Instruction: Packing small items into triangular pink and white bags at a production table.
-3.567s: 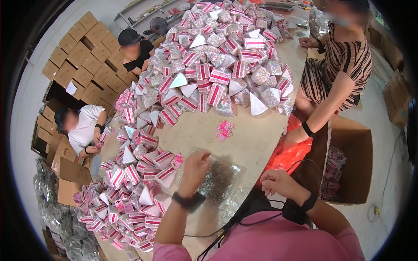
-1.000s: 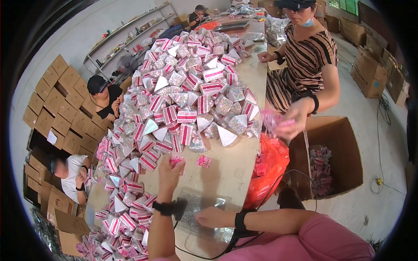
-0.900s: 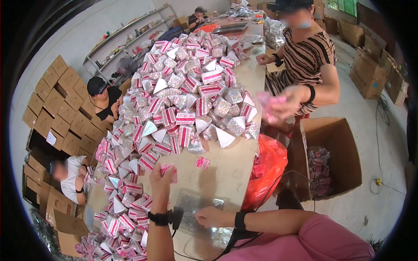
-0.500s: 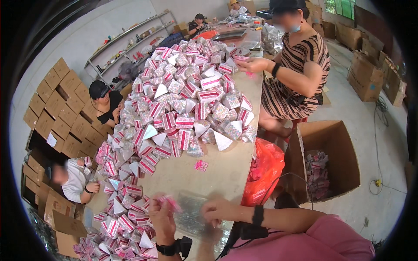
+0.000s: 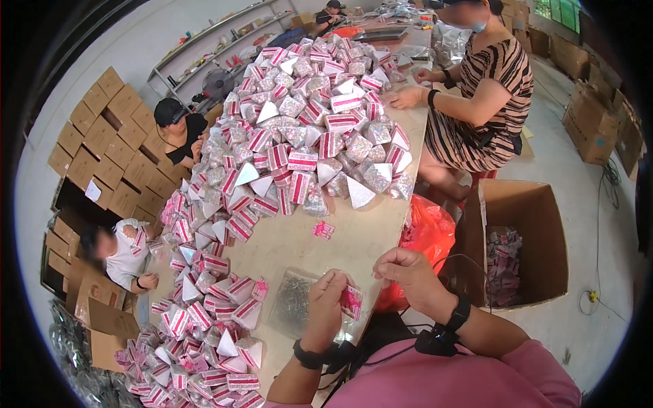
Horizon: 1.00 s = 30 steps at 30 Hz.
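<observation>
Overlapping left hand (image 5: 325, 304) partly hides card (image 5: 353, 303).

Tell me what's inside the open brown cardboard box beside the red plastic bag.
Small pink and whitish pieces lie heaped inside the brown cardboard box. The top layer covers whatever is beneath.

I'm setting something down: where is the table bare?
The table is bare between the heap of wedge-shaped packs and the clear container, around one pink piece, out to the edge by the red bag. Its left side is crowded with packs.
</observation>
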### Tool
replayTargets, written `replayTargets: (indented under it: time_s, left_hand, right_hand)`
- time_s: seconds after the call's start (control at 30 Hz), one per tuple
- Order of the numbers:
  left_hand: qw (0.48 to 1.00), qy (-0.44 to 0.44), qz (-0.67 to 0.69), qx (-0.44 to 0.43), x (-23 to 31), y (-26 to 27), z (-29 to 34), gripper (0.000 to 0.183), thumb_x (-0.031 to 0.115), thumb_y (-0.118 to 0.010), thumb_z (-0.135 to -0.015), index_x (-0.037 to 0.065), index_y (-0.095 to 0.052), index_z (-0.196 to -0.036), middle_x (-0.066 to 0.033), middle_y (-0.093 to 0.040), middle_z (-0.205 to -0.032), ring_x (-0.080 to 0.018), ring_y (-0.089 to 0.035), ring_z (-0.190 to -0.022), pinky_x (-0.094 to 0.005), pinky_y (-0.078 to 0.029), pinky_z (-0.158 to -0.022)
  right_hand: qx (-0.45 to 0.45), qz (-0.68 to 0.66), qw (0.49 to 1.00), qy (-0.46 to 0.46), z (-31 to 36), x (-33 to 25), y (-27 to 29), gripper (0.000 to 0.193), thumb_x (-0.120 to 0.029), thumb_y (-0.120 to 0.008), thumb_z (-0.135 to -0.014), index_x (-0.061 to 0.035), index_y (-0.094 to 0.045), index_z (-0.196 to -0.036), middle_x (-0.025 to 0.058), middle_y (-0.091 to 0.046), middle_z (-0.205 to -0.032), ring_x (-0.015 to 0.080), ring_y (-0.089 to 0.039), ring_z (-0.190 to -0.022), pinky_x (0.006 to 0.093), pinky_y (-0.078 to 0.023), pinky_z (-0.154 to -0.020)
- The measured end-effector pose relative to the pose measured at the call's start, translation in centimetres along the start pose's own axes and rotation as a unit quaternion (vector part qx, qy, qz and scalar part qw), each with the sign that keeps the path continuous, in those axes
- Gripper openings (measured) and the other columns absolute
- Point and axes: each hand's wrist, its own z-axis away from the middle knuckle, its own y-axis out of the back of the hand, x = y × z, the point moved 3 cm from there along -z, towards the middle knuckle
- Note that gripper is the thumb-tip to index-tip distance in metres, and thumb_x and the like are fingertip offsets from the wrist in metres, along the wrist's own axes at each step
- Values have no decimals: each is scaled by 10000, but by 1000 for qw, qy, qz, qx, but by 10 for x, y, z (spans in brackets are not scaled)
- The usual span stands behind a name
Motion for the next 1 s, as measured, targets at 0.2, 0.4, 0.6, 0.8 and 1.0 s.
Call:
replayTargets:
  time_s: [0.2,0.4,0.6,0.8,1.0]
  left_hand:
    - [999,-34,-31,-3,-1,-17,-1,249,200,-467,-958,36,-549,-788,12,-519,-693,-41,-467,-600,-191,-377,-558]
    - [995,-40,-96,-5,2,-25,1,260,210,-472,-958,37,-571,-791,29,-528,-702,-24,-461,-630,-187,-370,-569]
    - [997,-42,-62,-8,-7,-30,-3,273,213,-456,-962,33,-581,-800,28,-560,-704,-25,-484,-630,-185,-390,-570]
    - [987,-40,-153,-34,-23,-22,-5,176,153,-504,-955,26,-587,-865,19,-577,-730,-13,-495,-670,-186,-403,-583]
    - [989,-32,-143,-14,-28,-12,-3,139,146,-541,-927,38,-549,-839,29,-493,-642,-32,-459,-569,-199,-382,-515]
  right_hand:
    - [4,-42,999,8,3,8,2,106,-68,-647,-841,-12,-655,-931,9,-633,-879,70,-530,-791,222,-419,-728]
    - [-10,-81,996,-27,3,19,0,127,-74,-649,-844,-5,-650,-951,31,-629,-942,89,-541,-806,235,-431,-760]
    - [-37,-166,984,-61,4,22,3,106,-70,-623,-861,-10,-640,-946,61,-617,-1008,131,-559,-888,278,-441,-849]
    - [-51,-227,968,-97,5,21,4,119,-93,-616,-870,-13,-623,-958,88,-608,-1051,187,-564,-974,329,-441,-901]
    - [-56,-226,968,-98,6,19,4,107,-135,-597,-890,-47,-600,-951,74,-606,-1073,194,-540,-1049,359,-420,-930]
